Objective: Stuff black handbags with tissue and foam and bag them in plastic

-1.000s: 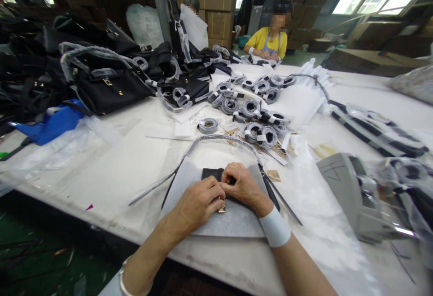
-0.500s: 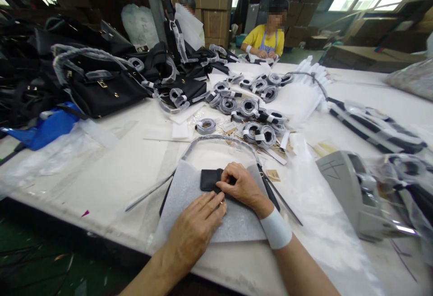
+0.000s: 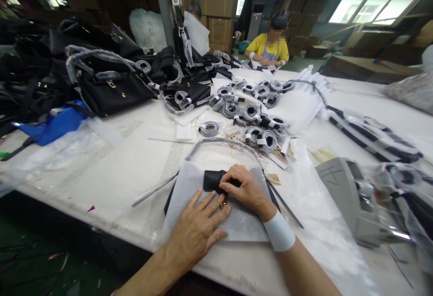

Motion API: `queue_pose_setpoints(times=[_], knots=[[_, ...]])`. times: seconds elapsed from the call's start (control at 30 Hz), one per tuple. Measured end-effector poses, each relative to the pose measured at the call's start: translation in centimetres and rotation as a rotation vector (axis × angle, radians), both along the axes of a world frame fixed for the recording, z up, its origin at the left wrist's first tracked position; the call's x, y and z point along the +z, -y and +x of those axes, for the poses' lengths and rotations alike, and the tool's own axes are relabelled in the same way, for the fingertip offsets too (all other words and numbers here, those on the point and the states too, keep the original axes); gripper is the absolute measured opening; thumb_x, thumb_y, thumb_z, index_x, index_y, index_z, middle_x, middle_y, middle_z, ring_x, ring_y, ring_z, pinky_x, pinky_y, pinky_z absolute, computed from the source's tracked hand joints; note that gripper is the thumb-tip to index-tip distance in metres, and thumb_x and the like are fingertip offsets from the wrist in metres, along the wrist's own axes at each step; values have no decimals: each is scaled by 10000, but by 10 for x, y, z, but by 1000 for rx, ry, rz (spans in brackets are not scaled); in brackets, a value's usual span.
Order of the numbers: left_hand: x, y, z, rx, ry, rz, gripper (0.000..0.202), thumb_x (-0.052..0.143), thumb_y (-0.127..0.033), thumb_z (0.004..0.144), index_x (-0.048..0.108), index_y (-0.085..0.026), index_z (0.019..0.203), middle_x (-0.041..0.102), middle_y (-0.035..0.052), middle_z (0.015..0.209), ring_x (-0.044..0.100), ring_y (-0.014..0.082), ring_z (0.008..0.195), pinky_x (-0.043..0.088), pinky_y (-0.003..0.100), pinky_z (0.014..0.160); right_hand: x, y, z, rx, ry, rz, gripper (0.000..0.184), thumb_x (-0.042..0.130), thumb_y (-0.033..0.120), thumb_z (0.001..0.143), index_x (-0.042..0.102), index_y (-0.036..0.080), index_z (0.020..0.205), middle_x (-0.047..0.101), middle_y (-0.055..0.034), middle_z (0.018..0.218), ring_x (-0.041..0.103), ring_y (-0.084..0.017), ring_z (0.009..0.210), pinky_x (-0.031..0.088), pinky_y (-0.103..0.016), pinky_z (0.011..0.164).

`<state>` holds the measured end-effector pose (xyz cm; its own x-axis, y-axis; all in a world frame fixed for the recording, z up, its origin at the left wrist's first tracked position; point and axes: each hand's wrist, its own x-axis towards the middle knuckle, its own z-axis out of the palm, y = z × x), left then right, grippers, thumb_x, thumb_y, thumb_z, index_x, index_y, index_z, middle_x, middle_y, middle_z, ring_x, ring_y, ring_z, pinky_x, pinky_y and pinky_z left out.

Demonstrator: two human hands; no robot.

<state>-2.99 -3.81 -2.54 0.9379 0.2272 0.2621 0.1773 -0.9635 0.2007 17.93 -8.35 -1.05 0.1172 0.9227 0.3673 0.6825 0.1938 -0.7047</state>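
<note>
A black handbag [image 3: 168,200] lies in front of me at the table's near edge, its front covered by a pale grey foam sheet [image 3: 186,187]. Its wrapped handle [image 3: 216,141] arches away from me. On the sheet rests a black flap [image 3: 211,181], which my right hand [image 3: 248,192] pinches between thumb and fingers. My left hand [image 3: 199,226] lies flat on the sheet with its fingers spread, just below the flap. A small gold-coloured metal piece [image 3: 223,203] shows by its fingertips. The right palm hides part of the flap.
Beyond the bag are several wrapped coiled straps [image 3: 251,112]. Black handbags [image 3: 113,90] are piled at the left. A grey tape dispenser [image 3: 341,196] stands at the right, beside clear plastic [image 3: 324,224]. Across the table sits a person in yellow [image 3: 259,45].
My left hand has spread its fingers and slid slightly lower, uncovering the gold-coloured piece. My right hand keeps its pinch on the flap. The whole view has shifted slightly.
</note>
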Motion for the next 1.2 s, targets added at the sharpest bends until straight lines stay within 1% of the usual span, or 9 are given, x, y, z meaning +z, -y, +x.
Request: queue_pose_setpoints(times=[0.13, 0.2, 0.3, 0.47, 0.6, 0.7, 0.9, 1.07, 1.2], knots=[[2, -6, -2, -57, -46, 0, 599, 646, -397, 910, 406, -316, 1453, 517, 18, 1468, 466, 269, 1359, 353, 534, 1142, 10, 12, -1, 208, 102, -85, 58, 676, 205, 901, 712, 230, 863, 672, 6, 810, 585, -162, 818, 398, -334, 835], [-2, -7, -4, -81, -6, 9, 561, 636, -398, 916, 438, -302, 1432, 512, 22, 1472, 479, 280, 1348, 372, 554, 1127, 10, 20, 2, 276, 83, -159, 73, 659, 196, 916, 721, 235, 906, 684, 10, 830, 592, -151, 805, 412, -313, 813], [-11, -7, -8, -99, 147, 10, 434, 579, -416, 949, 535, -259, 1351, 569, 48, 1416, 518, 268, 1315, 391, 548, 1120, 6, 27, 7, 312, 48, -204, 91, 644, 224, 938, 728, 246, 964, 698, 7, 856, 601, -149, 808, 417, -307, 810], [-20, -2, -9, -70, 417, -9, 275, 519, -336, 987, 640, -185, 1183, 710, 63, 1173, 612, 197, 1198, 430, 449, 1116, -3, 27, 10, 369, 103, -159, 186, 599, 370, 968, 743, 260, 1005, 703, -12, 849, 596, -160, 824, 413, -313, 812], [-17, -1, -7, -48, 393, -49, 269, 533, -355, 977, 645, -199, 1165, 715, 51, 1081, 634, 197, 1156, 456, 454, 1093, -6, 25, 10, 355, 218, -135, 213, 578, 388, 976, 739, 268, 1047, 686, -22, 854, 590, -160, 824, 404, -310, 782], [-14, -2, -6, -36, 364, -83, 244, 555, -344, 965, 650, -215, 1148, 709, 41, 1027, 641, 195, 1137, 451, 452, 1099, -7, 24, 9, 354, 277, -120, 164, 604, 341, 967, 736, 246, 991, 675, -21, 855, 588, -160, 831, 397, -307, 771], [-10, -1, -4, -32, 324, -109, 241, 608, -295, 927, 640, -234, 1158, 694, 42, 1064, 651, 185, 1080, 452, 454, 1094, -11, 24, 4, 305, 312, -126, 90, 644, 257, 938, 693, 202, 888, 656, -26, 861, 589, -167, 835, 405, -300, 775], [-25, 2, 1, 11, 398, -101, 162, 559, -300, 948, 651, -238, 1066, 690, 35, 1058, 655, 178, 1039, 441, 458, 1101, -15, 26, -13, 116, 346, -204, 53, 690, 181, 855, 638, 189, 844, 634, -15, 862, 570, -172, 822, 402, -296, 749], [-32, -4, -5, -59, 297, 6, 263, 595, -308, 931, 616, -236, 1183, 686, 49, 1143, 626, 205, 1140, 428, 458, 1116, -11, 24, -22, 0, 364, -264, 99, 724, 136, 788, 636, 175, 813, 631, -16, 828, 571, -178, 802, 411, -285, 709]])
